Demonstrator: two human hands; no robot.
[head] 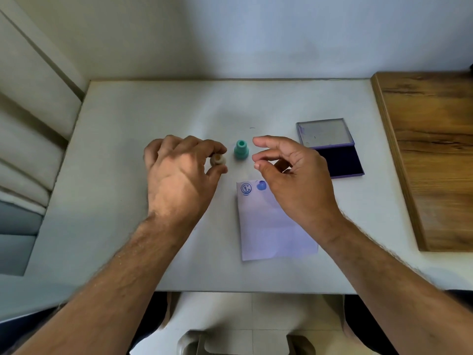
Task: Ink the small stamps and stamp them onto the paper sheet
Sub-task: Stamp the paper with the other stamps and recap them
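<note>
On the table [128,175], left hand [179,172] pinches a beige stamp [218,159]; right hand [291,172], fingers loosely apart, hovers at 3 o'clock of the green stamp [241,149]

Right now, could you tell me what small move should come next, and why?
Probably lift the beige stamp that the left hand pinches and carry it to the open ink pad; the paper sheet shows only two prints.

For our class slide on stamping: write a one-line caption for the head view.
Left hand pinches a beige stamp beside the teal stamp; right hand hovers empty over paper.
</note>
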